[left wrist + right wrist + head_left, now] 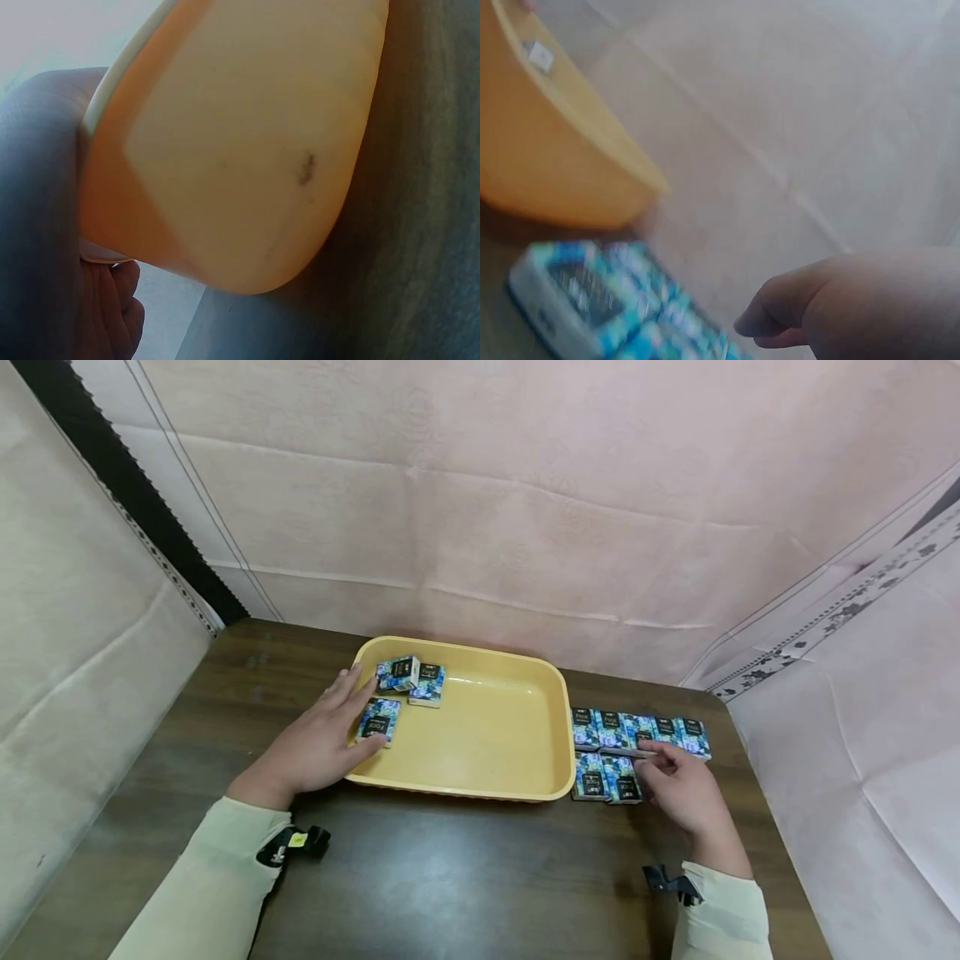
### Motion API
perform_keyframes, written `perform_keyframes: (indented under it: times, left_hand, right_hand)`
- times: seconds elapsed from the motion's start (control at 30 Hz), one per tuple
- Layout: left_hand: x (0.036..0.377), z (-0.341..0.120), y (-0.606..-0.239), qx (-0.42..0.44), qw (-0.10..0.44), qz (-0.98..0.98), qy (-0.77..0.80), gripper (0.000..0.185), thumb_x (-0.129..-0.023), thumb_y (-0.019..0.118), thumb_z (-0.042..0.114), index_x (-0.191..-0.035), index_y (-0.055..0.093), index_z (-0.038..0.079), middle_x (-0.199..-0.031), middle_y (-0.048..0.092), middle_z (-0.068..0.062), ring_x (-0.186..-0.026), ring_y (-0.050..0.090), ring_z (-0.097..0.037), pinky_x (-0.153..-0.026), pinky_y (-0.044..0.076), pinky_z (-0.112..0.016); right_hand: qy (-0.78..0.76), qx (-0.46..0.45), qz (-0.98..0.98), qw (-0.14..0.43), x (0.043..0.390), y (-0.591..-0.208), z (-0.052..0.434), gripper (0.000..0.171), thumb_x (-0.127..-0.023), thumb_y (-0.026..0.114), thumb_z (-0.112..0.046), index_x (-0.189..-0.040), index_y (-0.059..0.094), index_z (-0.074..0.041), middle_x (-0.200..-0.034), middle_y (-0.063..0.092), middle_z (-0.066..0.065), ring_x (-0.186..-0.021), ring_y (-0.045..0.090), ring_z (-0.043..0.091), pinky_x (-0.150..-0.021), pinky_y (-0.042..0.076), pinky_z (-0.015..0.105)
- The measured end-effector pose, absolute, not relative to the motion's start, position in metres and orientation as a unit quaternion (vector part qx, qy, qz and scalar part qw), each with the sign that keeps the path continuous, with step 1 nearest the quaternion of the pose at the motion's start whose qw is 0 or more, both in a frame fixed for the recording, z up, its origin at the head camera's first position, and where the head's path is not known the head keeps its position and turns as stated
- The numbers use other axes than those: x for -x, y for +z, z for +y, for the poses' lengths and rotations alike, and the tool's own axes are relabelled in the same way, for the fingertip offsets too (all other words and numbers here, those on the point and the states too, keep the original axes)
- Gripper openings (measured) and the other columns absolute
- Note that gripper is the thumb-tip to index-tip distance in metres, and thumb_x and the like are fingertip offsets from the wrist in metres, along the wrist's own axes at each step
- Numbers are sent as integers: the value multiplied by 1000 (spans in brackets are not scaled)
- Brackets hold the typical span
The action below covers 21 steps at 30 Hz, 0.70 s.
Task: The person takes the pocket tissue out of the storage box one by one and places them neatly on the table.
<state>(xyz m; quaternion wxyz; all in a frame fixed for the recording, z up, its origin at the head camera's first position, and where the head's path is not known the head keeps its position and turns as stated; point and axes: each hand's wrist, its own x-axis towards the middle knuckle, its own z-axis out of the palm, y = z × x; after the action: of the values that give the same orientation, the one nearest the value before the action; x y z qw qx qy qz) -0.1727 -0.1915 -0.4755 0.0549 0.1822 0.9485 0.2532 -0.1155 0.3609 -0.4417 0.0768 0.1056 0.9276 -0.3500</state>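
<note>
My left hand [318,743] lies over the left rim of a yellow plastic tray [480,735], fingers spread and thumb over the inner side. Under and beside its fingers are small blue flower-patterned boxes with dark labels; one box [378,720] lies flat near the thumb, another [427,685] behind it. The left wrist view shows the tray's outer wall [247,150] up close. My right hand [682,785] is at the boxes beside the tray, thumb and forefinger at the edge between two rows. I cannot tell whether those fingers pinch a box. Its thumb [769,311] shows by the boxes [577,292].
A back row of several boxes [610,729] stands right of the tray, with two boxes [591,777] in front of it. All stand on a dark wooden table [442,877]. Pale cloth [487,527] hangs behind the table and at both sides.
</note>
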Motion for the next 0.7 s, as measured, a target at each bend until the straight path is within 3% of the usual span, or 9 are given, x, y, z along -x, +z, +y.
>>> perform_keyframes:
  times: [0.17, 0.3, 0.47, 0.7]
  left_hand:
    - [172, -191, -474, -182, 57, 948, 254, 97, -112, 57, 67, -183, 11, 19, -192, -7, -4, -178, 1, -40, -136, 23, -75]
    - [172, -190, -473, -179, 61, 948, 256, 97, -111, 56, 68, -183, 11, 20, -192, -8, -3, -178, 0, -40, -136, 23, -75]
    - [172, -189, -472, -180, 61, 948, 256, 97, -112, 56, 67, -183, 11, 19, -192, -8, -3, -178, 0, -40, -136, 22, -75]
    - [172, -191, -473, -179, 62, 949, 253, 97, -111, 55, 68, -183, 12, 19, -192, -8, -3, -178, 0, -40, -136, 22, -75]
  right_hand:
    - [-325, -53, 944, 39, 120, -415, 335, 49, -114, 67, -41, -154, 67, -15, -129, 71, 15, -98, 69, 30, -69, 59, 35]
    - [-321, 13, 946, 27, 133, -404, 309, 41, -112, 71, -36, -146, 71, -14, -118, 73, 11, -90, 69, 26, -65, 59, 34]
    - [-328, 83, 939, 59, 151, -405, 274, 38, -109, 75, -27, -145, 72, -13, -117, 76, 8, -98, 72, 24, -70, 63, 35]
    - [-331, 121, 928, 121, 180, -411, 225, 46, -107, 77, -28, -151, 68, -16, -120, 75, 5, -94, 74, 18, -74, 63, 35]
